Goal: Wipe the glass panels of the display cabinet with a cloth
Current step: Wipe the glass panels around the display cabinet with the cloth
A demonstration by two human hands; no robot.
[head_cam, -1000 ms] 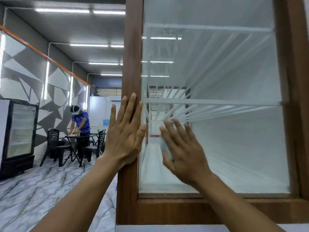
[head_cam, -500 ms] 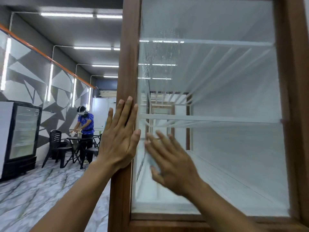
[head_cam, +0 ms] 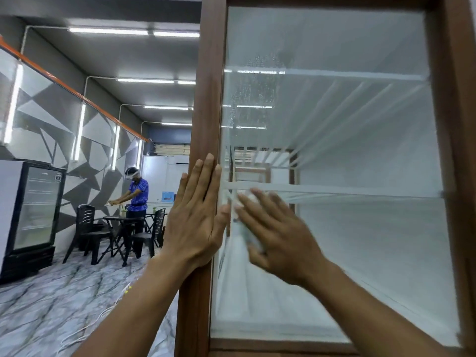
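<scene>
A large glass panel point(head_cam: 347, 150) fills the right of the view, set in a brown wooden cabinet frame point(head_cam: 208, 99). My left hand point(head_cam: 195, 217) lies flat with straight fingers on the frame's left upright. My right hand point(head_cam: 275, 235) presses a pale cloth point(head_cam: 244, 228) flat against the glass near the panel's left edge; only a blurred sliver of cloth shows under the fingers. White shelves show through the glass, and droplets or streaks mark its upper left.
To the left stand a glass-door fridge point(head_cam: 33, 212), black chairs point(head_cam: 85, 228) and a black table point(head_cam: 121, 222), with a person in a blue shirt point(head_cam: 137, 193) at the table. A white cord point(head_cam: 103, 313) trails over the marble floor.
My right hand with the cloth has slid left across the glass and up a little, ending close to my left hand. The view has shifted so the panel sits higher; my left hand stays on the frame.
</scene>
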